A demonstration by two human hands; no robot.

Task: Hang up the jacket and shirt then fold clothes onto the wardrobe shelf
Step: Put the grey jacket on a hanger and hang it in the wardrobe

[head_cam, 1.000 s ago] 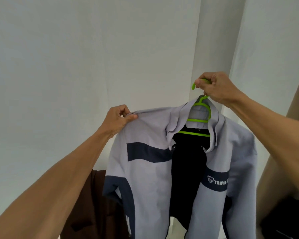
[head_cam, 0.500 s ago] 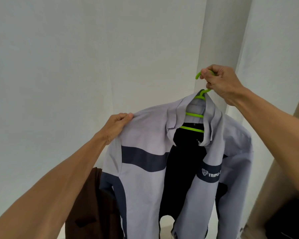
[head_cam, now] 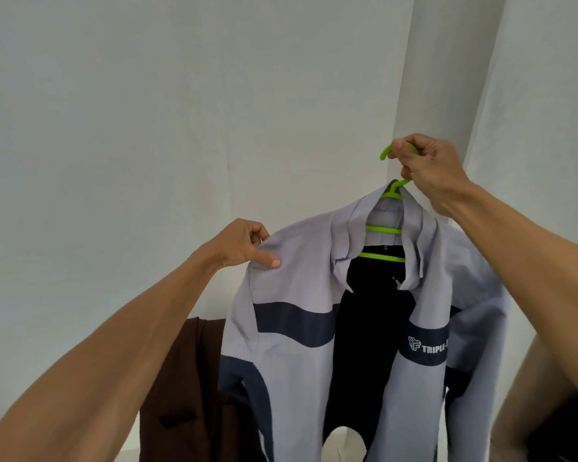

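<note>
A brown garment (head_cam: 187,388) hangs low behind the lavender, navy-banded jacket (head_cam: 294,361), before a plain white wall (head_cam: 147,128). The right hand (head_cam: 427,168) grips the green plastic hanger (head_cam: 382,230) by its hook; the left hand (head_cam: 244,245) has its fingers pinching the jacket's soft shoulder.

Right hand (head_cam: 427,171) is covering most of the green hanger (head_cam: 382,230) hook. Jacket (head_cam: 297,328) hem is running off the bottom edge; chest lettering is folding out of sight. Brown garment (head_cam: 184,388), lower left, is being cropped.
</note>
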